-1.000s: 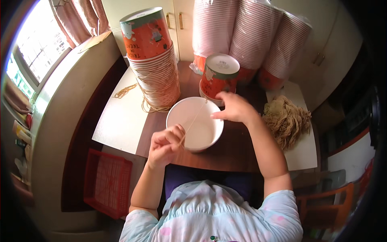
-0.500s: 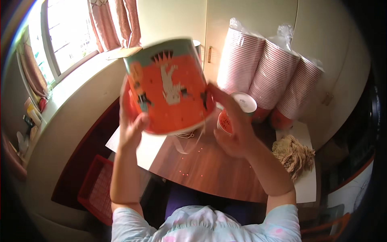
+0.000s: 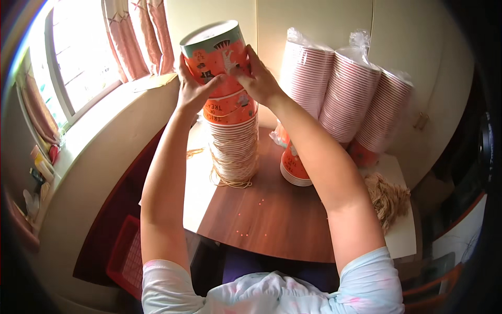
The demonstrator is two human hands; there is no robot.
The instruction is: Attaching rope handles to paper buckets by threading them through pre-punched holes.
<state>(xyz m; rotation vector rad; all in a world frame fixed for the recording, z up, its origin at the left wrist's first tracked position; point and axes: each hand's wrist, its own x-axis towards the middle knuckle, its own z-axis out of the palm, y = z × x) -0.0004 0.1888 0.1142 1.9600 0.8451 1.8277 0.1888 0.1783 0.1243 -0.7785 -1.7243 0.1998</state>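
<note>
An orange paper bucket (image 3: 217,57) with a green band and cartoon figures is upside down, its white base uppermost. My left hand (image 3: 196,89) wraps round its left side and my right hand (image 3: 260,81) grips its right side. Below it rises a tall stack of nested buckets (image 3: 232,146), also upside down, with pale cords hanging over the rims. The held bucket is at the top of this stack; whether it is fully seated I cannot tell. A shorter pile of orange buckets (image 3: 294,166) stands to the right, partly behind my right forearm.
Several tall, plastic-wrapped bucket stacks (image 3: 349,89) lean at the back right. A bundle of beige cords (image 3: 388,201) lies at the table's right side. Small pinkish bits dot the brown tabletop (image 3: 282,225). A red basket (image 3: 125,256) sits low at the left, below the window ledge.
Both hands have carried the bucket away from me and up onto the tall stack, which was hidden behind it before. The bucket now looks smaller and more upright.
</note>
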